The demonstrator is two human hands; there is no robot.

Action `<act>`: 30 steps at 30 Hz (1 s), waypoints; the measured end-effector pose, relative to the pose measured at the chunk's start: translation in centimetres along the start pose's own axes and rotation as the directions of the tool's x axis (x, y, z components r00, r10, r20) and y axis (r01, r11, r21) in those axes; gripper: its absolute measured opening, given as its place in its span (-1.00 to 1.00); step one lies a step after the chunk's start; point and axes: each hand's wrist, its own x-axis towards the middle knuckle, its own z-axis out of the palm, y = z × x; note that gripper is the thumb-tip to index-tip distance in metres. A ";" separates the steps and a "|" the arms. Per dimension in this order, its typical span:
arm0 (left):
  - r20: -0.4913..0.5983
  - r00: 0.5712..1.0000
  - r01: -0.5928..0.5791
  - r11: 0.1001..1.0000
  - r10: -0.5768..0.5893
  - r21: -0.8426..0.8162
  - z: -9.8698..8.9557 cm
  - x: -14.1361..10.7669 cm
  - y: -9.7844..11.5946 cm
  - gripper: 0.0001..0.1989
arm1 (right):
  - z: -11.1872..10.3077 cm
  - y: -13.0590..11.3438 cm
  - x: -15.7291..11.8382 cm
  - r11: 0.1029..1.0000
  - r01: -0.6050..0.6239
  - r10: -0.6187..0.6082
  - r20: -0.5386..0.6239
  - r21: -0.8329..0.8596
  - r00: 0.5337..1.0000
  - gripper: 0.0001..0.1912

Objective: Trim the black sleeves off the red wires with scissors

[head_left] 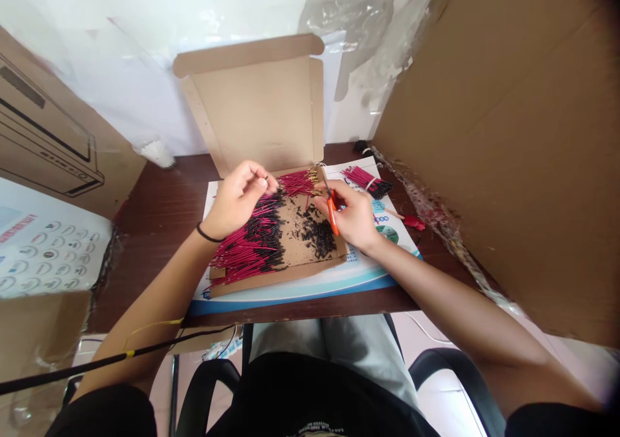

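Two-handed pose, left hand (237,198) pinching wire (266,177), right hand (351,216) gripping orange snips (332,216)

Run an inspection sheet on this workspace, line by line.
Surface: dark wooden table, with a printed sheet under the box.
Job's things: open cardboard box holding a heap of red wires with black ends and black scraps; a banded bundle of red wires lies on the sheet.
Clutter: small red item beside the sheet.
Grippers: left hand pinches a thin wire; right hand grips orange-handled snips.
Cables: black cable with a yellow wire alongside; thin white cable below the table.
Surroundings: cardboard panel at right, plastic-covered wall ahead, black chair arm below.
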 end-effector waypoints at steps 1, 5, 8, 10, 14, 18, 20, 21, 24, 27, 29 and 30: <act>0.025 0.998 0.055 0.974 -0.051 -0.221 0.8 -0.5 0.3 -0.84 | -0.2 -0.1 0.1 0.999 0.016 -0.016 0.019 -0.049 1.000 -0.72; 0.206 0.950 0.310 0.738 -0.233 -0.600 4.0 -2.3 -0.1 -0.75 | -1.1 -0.7 0.4 0.963 0.062 -0.032 0.120 -0.261 0.992 -0.64; 0.253 0.928 0.373 0.653 -0.275 -0.659 4.9 -2.8 -1.0 -0.75 | -1.5 -1.2 0.4 0.942 0.080 -0.021 0.180 -0.325 0.983 -0.73; 0.223 0.932 0.358 0.636 -0.286 -0.684 4.9 -2.9 -1.3 -0.75 | -1.6 -1.5 0.3 0.943 0.080 -0.005 0.228 -0.323 0.974 -0.74; 0.160 0.946 0.312 0.659 -0.282 -0.685 4.8 -2.9 -1.8 -0.76 | -1.5 -2.1 -0.1 0.958 0.072 0.007 0.276 -0.277 0.961 -0.67; 0.106 0.957 0.279 0.761 -0.269 -0.586 5.0 -3.2 -2.6 -0.75 | -1.3 -2.6 -0.4 0.955 0.100 -0.023 0.267 -0.278 0.963 -0.68; 0.064 0.959 0.266 0.804 -0.275 -0.531 5.1 -3.3 -3.0 -0.74 | -1.3 -2.7 -0.5 0.950 0.116 -0.038 0.261 -0.290 0.964 -0.67; 0.044 0.959 0.261 0.815 -0.279 -0.517 5.1 -3.4 -3.1 -0.73 | -1.2 -2.7 -0.5 0.947 0.126 -0.045 0.264 -0.296 0.963 -0.66; 0.036 0.957 0.266 0.821 -0.288 -0.505 5.2 -3.3 -3.1 -0.74 | -1.1 -2.5 -0.5 0.935 0.158 -0.069 0.275 -0.318 0.959 -0.64; 0.054 0.956 0.276 0.820 -0.289 -0.502 5.3 -3.2 -2.9 -0.77 | -0.9 -2.4 -0.5 0.926 0.177 -0.077 0.290 -0.334 0.954 -0.68; 0.045 0.957 0.272 0.827 -0.288 -0.491 5.3 -3.2 -2.8 -0.78 | -0.9 -2.3 -0.5 0.924 0.184 -0.077 0.307 -0.336 0.949 -0.69; 0.041 0.957 0.270 0.832 -0.287 -0.484 5.3 -3.3 -2.9 -0.78 | -0.9 -2.2 -0.5 0.923 0.189 -0.079 0.314 -0.335 0.946 -0.68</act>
